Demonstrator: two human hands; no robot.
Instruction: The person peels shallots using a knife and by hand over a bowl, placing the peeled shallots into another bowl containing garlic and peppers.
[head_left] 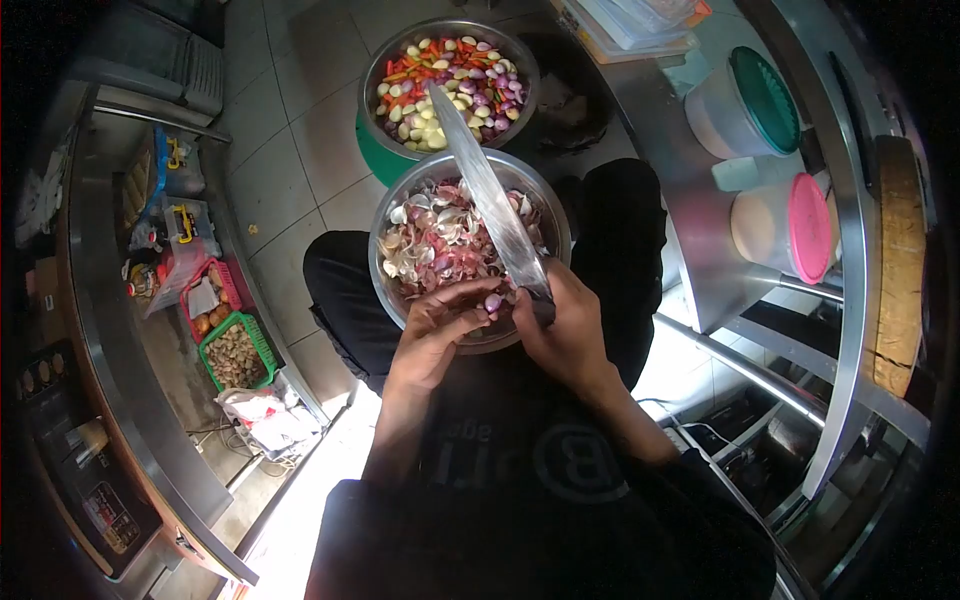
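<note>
Head view: at the far left, a low shelf (185, 420) carries a pink basket (187, 302) with round brown items in it, a green basket (266, 350) full of small pale-brown pieces just beside it, and white plastic bags (272, 415) near the green one. Tiled floor (300, 150) lies between the shelf and the seated person, whose dark-clothed knees stand on either side of a metal bowl of peelings (553, 215). The left hand (435, 335) is over the near edge of this bowl, its fingers curled and its thumb and fingertips pinching a small purple shallot (492, 302). Beyond the bowl, a second metal bowl (529, 70) holds red and orange chillies, pale peeled cloves and purple shallots, with something green (372, 155) showing beneath it. The large knife (490, 195) slants up and leftward across the peelings, its tip above the second bowl. The right hand (565, 320) is closed around the knife at its lower end, the thumb close to the shallot; the handle is mostly hidden. Farther right, a metal table (640, 130) bears a tub with a green lid (765, 100) and another with a pink lid (810, 228). At the far right is a thick wooden board (898, 270).
</note>
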